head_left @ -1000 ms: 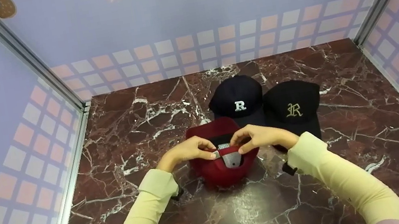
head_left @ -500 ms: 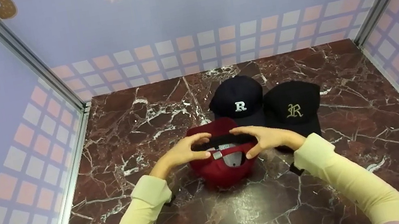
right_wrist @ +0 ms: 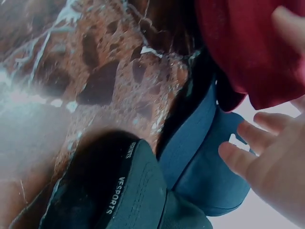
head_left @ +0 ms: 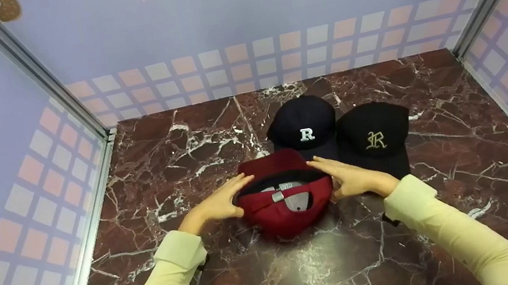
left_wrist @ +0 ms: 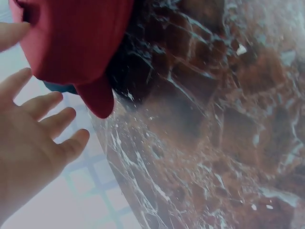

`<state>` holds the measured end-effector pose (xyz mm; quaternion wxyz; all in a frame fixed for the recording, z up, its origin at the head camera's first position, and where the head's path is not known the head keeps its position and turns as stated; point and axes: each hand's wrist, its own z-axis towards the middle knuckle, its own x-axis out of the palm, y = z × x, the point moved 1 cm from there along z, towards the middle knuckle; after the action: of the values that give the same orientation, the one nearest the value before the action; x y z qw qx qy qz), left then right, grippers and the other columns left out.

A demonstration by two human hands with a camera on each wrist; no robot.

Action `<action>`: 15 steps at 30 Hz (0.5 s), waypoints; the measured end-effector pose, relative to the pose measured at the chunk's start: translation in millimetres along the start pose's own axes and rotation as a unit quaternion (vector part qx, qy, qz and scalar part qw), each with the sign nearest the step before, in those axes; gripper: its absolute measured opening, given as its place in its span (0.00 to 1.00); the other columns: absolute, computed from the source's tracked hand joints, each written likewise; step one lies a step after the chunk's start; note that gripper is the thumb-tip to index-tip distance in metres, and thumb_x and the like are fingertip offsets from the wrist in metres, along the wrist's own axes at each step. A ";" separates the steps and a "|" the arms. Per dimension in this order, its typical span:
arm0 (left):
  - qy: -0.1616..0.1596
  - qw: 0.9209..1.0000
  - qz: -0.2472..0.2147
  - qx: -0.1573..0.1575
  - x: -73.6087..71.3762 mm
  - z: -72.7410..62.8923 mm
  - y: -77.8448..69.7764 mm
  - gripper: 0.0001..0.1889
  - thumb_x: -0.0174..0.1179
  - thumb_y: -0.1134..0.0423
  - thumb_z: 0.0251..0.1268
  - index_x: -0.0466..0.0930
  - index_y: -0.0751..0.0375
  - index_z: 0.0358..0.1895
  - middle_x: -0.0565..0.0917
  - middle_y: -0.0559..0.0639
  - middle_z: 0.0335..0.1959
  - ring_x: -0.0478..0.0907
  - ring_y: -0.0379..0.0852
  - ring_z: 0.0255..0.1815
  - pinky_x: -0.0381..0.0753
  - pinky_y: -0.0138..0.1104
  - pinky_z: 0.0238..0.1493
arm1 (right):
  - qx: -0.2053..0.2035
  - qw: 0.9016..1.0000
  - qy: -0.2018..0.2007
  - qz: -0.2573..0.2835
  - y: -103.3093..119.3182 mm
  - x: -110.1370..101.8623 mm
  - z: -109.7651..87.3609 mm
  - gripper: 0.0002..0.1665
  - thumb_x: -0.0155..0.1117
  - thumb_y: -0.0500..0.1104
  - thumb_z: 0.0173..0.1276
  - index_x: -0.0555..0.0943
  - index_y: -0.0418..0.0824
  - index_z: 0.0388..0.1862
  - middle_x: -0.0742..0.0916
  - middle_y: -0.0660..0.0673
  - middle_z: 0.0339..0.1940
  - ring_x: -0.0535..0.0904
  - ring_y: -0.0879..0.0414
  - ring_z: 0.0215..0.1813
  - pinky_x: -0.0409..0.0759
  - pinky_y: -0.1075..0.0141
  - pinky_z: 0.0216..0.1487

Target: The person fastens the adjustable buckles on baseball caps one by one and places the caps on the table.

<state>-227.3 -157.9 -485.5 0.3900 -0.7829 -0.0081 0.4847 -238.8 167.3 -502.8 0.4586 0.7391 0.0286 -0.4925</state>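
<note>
A dark red cap (head_left: 272,219) lies with its opening up and its brim on the far side. Its back strap with a metal buckle (head_left: 277,196) faces me. Beside the cap's left side is my left hand (head_left: 213,205), fingers extended and thumb apart; the left wrist view shows its fingers spread near the red crown (left_wrist: 76,43). At the right side, my right hand (head_left: 355,179) has its fingers extended along the rim. Whether either hand touches the cap, I cannot tell. Behind the red cap sits a navy cap (head_left: 299,117) with a white R.
Right of the navy cap stands a black cap (head_left: 369,123) with a gold R, close behind my right hand. All three caps are on a dark red marbled tabletop (head_left: 173,151). Patterned lilac panels (head_left: 223,18) enclose the back and both sides.
Both hands were at the back strap, pinching it; they have let go and moved apart to the cap's left and right sides. The caps stay in about the same place.
</note>
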 end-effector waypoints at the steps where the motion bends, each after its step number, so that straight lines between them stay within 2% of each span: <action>1: 0.005 1.000 0.007 -0.009 0.6 0.3 1.4 0.46 0.57 0.70 0.36 0.51 0.53 0.68 0.47 0.61 0.70 0.42 0.60 0.69 0.46 0.57 0.63 | 0.001 1.000 -0.008 -0.022 -0.3 0.3 0.5 0.54 0.65 0.30 0.41 0.53 0.43 0.69 0.54 0.34 0.69 0.50 0.42 0.69 0.57 0.48 0.62; 5: 0.014 0.998 0.047 -0.037 5.4 3.0 6.1 0.46 0.59 0.73 0.38 0.51 0.49 0.68 0.45 0.58 0.70 0.41 0.59 0.70 0.44 0.60 0.62 | -0.004 0.995 -0.033 -0.097 -3.0 4.8 4.3 0.52 0.63 0.29 0.41 0.56 0.46 0.68 0.59 0.35 0.68 0.56 0.43 0.68 0.63 0.48 0.58; 8: 0.010 0.997 0.065 -0.044 10.6 5.9 9.6 0.44 0.59 0.74 0.40 0.54 0.47 0.67 0.45 0.56 0.71 0.41 0.60 0.70 0.44 0.60 0.61 | -0.012 0.990 -0.045 -0.135 -6.0 10.0 7.1 0.51 0.63 0.29 0.40 0.58 0.47 0.67 0.62 0.36 0.67 0.58 0.43 0.66 0.66 0.48 0.56; 12: -0.007 0.997 0.072 -0.035 15.8 8.9 13.0 0.36 0.59 0.73 0.41 0.66 0.49 0.61 0.49 0.57 0.70 0.44 0.62 0.69 0.46 0.62 0.60 | -0.019 0.985 -0.067 -0.160 -10.4 15.1 8.4 0.43 0.62 0.29 0.43 0.67 0.46 0.62 0.65 0.37 0.66 0.61 0.44 0.65 0.68 0.49 0.55; 15: -0.023 0.997 0.075 -0.019 16.6 10.3 14.2 0.27 0.58 0.73 0.42 0.75 0.53 0.53 0.52 0.59 0.69 0.46 0.63 0.68 0.49 0.62 0.59 | -0.022 0.984 -0.086 -0.156 -12.3 16.2 7.9 0.34 0.60 0.28 0.45 0.74 0.45 0.55 0.67 0.37 0.65 0.62 0.44 0.65 0.71 0.53 0.51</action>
<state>-231.6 -155.1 -509.1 0.3370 -0.7773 0.0324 0.5302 -242.1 162.2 -523.8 0.3933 0.6703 0.1150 -0.6187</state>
